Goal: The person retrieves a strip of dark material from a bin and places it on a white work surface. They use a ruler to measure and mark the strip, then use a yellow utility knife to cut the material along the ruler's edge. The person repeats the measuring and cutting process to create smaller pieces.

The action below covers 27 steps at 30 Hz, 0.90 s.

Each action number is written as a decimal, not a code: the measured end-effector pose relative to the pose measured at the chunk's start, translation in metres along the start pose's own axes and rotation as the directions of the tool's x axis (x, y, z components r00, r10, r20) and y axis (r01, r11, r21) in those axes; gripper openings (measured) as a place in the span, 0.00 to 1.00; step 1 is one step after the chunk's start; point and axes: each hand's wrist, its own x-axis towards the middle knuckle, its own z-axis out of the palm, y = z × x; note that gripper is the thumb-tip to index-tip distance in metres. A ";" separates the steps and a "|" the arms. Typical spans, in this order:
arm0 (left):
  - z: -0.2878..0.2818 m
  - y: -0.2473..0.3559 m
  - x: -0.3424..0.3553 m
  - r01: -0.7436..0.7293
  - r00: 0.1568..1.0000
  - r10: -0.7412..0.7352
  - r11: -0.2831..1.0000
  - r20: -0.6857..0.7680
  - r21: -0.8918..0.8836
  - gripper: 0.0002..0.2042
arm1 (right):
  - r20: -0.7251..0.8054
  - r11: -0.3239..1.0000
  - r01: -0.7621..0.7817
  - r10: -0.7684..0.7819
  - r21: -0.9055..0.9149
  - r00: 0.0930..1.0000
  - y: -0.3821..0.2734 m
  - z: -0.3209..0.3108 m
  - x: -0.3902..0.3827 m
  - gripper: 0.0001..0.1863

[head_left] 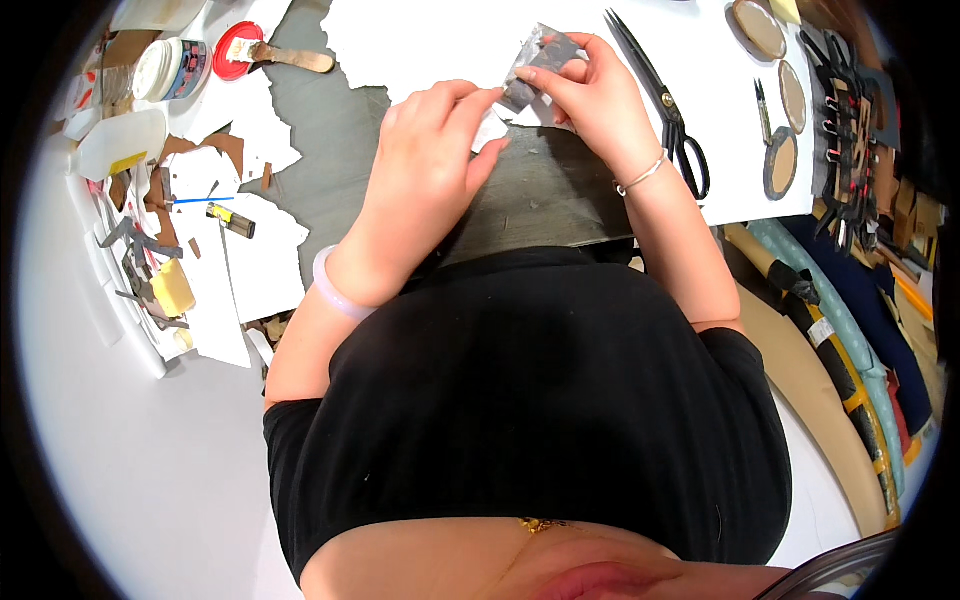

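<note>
My right hand [596,108] grips a small grey mottled rectangular piece [538,50], its thumb across the face. My left hand [428,150] has curled fingers at a small white piece [488,130], just left of and below the grey one, and appears to pinch it between fingertips and thumb. Whether the two pieces are joined I cannot tell. Both hands are over the dark grey work surface [520,200], beside large torn white paper [410,45]. Long black scissors [688,150] lie just right of my right hand.
At left are a white tub [158,75], a red lid with a wooden stick [235,60], scraps, a marker-like tube [230,218] and a yellow sponge [174,288]. At right are oval pieces [758,28], tweezers [762,110], hanging black tools [840,120] and material rolls [855,380].
</note>
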 end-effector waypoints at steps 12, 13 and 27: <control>0.005 0.003 -0.003 0.016 0.995 -0.029 0.992 0.099 0.126 0.22 | 0.040 0.998 -0.062 0.063 -0.023 0.997 -0.017 -0.006 0.014 0.35; 0.005 0.001 -0.003 0.036 0.997 -0.044 0.993 0.068 0.115 0.23 | 0.051 0.997 -0.081 0.081 -0.010 0.995 -0.017 -0.004 0.014 0.33; -0.033 -0.011 0.002 0.219 0.924 -0.228 0.974 -0.306 -0.065 0.26 | 0.057 0.400 0.669 -0.832 -0.627 0.551 -0.063 0.005 0.018 0.05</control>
